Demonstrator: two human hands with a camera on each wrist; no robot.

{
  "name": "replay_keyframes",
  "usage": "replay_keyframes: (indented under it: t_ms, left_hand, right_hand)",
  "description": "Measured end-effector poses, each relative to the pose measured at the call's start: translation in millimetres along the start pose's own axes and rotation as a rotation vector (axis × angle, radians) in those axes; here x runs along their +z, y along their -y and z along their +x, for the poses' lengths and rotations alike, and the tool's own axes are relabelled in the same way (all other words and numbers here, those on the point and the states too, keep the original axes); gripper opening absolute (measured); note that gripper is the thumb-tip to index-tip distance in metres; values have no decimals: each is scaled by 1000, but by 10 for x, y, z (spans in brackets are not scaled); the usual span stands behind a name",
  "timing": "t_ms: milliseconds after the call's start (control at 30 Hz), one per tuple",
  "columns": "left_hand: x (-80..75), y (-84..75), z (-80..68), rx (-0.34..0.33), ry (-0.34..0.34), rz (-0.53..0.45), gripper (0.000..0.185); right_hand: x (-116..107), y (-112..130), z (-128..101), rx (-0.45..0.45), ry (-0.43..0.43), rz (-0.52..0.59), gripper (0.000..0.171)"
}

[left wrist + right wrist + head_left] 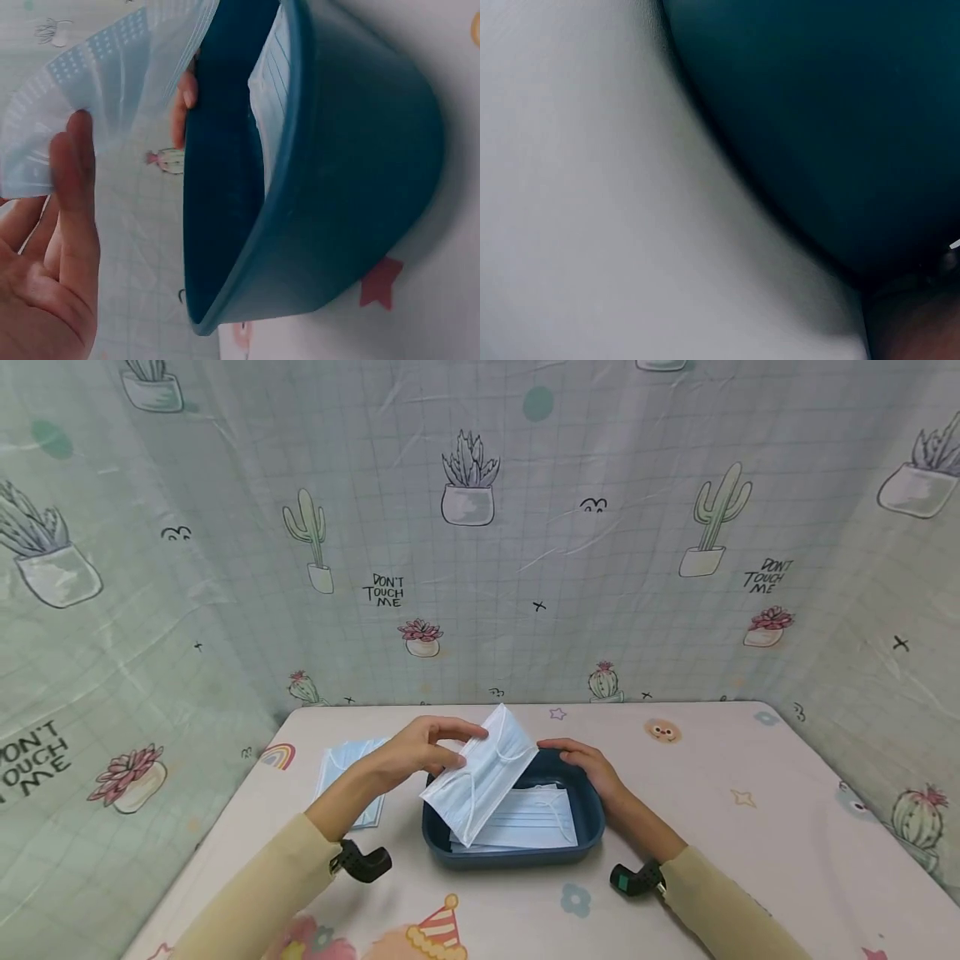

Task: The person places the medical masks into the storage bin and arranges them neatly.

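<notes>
My left hand (pixel 422 750) pinches a light blue face mask (pixel 487 772) between thumb and fingers, tilted above the left part of a dark blue basin (pixel 517 862). In the left wrist view the held mask (pixel 112 67) hangs clear of the basin's rim, its pleats and ear loops partly seen. Inside the basin lie more face masks (pixel 536 818), stacked flat. My right hand (pixel 592 768) rests on the basin's right rim, fingers over the edge; whether it grips is hard to see. The right wrist view shows mostly the basin's dark outer wall (pixel 817 135).
Left of the basin, more face masks (pixel 348 764) lie on the table, partly behind my left forearm. The white table (pixel 697 810) carries printed cartoon figures. A patterned curtain (pixel 540 568) stands behind it and at both sides.
</notes>
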State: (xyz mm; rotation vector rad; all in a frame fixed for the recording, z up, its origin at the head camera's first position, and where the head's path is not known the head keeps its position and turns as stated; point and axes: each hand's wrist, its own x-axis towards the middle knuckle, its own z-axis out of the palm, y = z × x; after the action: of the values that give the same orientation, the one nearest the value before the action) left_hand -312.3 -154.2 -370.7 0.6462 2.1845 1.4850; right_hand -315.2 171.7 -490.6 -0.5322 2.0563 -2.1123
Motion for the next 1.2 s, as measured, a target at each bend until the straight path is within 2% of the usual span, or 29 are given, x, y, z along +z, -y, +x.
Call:
replay_keyframes:
  t_ms: [100,233,367,500,667,867,1000,1200]
  left_hand:
    - [-22,-39,106,-23,53,34,48]
    - [-35,-116,230,-21,147,93,48]
    - [-5,-204,333,3,251,158,48]
    - [51,-270,432,30,326,202,47]
    - [110,-302,542,8,443,247,47]
    - [205,-263,645,-19,572,274,48]
    - [282,-237,695,-12,615,293,49]
    - [366,-200,753,-5,608,362,48]
  right_hand:
    - [0,1,-4,-1,-12,-6,45]
    - [8,11,-7,19,-41,-44,45]
    - [11,25,-4,39,-66,-70,45]
    - [0,24,3,21,-64,-67,44]
    - [4,14,11,33,-64,-97,47]
    - [39,24,17,29,-51,-94,47]
    - [43,31,4,25,-50,-57,46]
    - [20,26,0,20,-44,-52,46]
